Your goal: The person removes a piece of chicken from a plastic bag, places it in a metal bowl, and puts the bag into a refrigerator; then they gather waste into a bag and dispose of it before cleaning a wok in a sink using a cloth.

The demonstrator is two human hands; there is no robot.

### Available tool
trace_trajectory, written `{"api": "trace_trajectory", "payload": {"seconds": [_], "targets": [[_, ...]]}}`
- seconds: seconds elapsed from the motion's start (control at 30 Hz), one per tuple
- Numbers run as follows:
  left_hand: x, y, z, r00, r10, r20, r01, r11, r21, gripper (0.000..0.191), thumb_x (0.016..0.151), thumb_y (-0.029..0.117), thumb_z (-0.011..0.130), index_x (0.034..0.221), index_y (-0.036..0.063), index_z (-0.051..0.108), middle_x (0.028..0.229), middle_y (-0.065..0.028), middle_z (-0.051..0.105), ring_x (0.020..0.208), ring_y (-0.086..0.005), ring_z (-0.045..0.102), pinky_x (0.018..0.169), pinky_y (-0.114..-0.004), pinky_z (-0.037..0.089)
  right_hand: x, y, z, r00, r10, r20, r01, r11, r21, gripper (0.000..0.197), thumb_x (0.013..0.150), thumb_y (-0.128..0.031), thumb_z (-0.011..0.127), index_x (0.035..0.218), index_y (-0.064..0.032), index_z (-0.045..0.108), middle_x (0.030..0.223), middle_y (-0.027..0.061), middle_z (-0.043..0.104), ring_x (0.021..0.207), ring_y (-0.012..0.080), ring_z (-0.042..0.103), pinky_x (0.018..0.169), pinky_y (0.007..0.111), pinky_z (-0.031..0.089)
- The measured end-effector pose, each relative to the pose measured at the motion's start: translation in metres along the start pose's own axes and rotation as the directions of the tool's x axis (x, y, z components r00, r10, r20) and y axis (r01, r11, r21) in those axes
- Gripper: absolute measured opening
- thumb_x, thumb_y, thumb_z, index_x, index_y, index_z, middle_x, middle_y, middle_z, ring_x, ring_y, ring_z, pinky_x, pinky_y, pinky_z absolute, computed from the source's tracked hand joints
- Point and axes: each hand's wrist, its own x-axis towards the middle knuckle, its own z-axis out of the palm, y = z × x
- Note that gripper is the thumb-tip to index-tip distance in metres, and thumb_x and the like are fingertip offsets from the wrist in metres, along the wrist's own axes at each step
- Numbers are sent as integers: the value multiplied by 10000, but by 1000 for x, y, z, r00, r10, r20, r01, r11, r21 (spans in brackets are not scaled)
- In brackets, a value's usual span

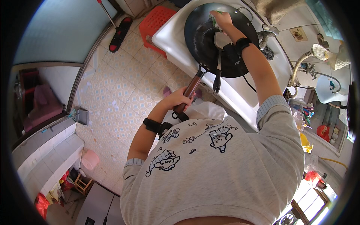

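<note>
A large dark wok (197,33) rests on the white sink (174,45), tilted over its basin. My left hand (180,99) is closed around the wok's brown wooden handle (192,85). Inside the wok's far side, my right hand (223,21) presses a green and whitish scrubbing pad or cloth (215,22) against the metal; its exact kind is partly hidden by the fingers. A metal spatula (218,62) with a dark handle lies across the wok, its blade inside and its handle past the near rim. Black bands circle both wrists.
Behind the wok stands a metal faucet (265,35), with a dark mesh scourer (268,53) beside it in the sink. A red plastic stool (157,21) touches the sink's left end. A broom (121,33) and a pink bucket (90,159) are on the tiled floor. Toothbrushes and cups line the right wall.
</note>
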Motion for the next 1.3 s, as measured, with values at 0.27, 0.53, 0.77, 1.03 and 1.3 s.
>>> {"api": "trace_trajectory", "payload": {"seconds": [0.27, 0.53, 0.77, 1.03, 1.3], "targets": [[5, -2, -4, 999, 22, 31, -23, 1000, 17, 403, 604, -27, 540, 974, 31, 390, 690, -42, 459, 441, -115, 473, 405, -253, 428, 29, -9, 8, 927, -374, -23, 364, 915, -176, 447, 653, -388, 542, 791, 35, 591, 767, 216, 598, 741, 335, 584, 688, 389, 442], [5, -5, -3, 999, 36, 27, -36, 999, 3, 403, 588, -43, 541, 958, 16, 394, 679, -49, 456, 436, -117, 462, 396, -250, 417, 13, -32, 13, 932, -359, 59, 355, 864, -358, 560, 763, -385, 500, 1156, 8, 431, 1094, 274, 481, 1030, 370, 469, 841, 397, 380], [3, -5, -3, 999, 38, 23, -38, 999, -4, 398, 590, -42, 544, 953, 19, 395, 680, -49, 455, 439, -118, 463, 399, -252, 417, 9, 2, 2, 912, -410, -15, 405, 905, -133, 496, 670, -386, 557, 850, 77, 563, 770, 227, 588, 756, 324, 579, 693, 361, 436], [2, -1, 0, 1000, 21, 9, -21, 1000, -3, 396, 605, -27, 550, 965, 39, 398, 690, -39, 459, 448, -109, 461, 401, -247, 413, -10, 41, -13, 985, 60, -162, 1, 935, 354, 557, 685, -457, 571, 975, 18, 546, 897, 130, 595, 786, 254, 567, 742, 359, 429], [3, 2, 2, 999, -36, 12, 36, 999, 19, 421, 604, -27, 538, 989, 55, 388, 689, -43, 459, 452, -115, 451, 403, -248, 406, -54, 71, -42, 922, -97, 375, -297, 444, 845, 348, 833, -232, 431, 1099, -9, 450, 1048, 111, 515, 952, 242, 508, 856, 368, 386]]}}
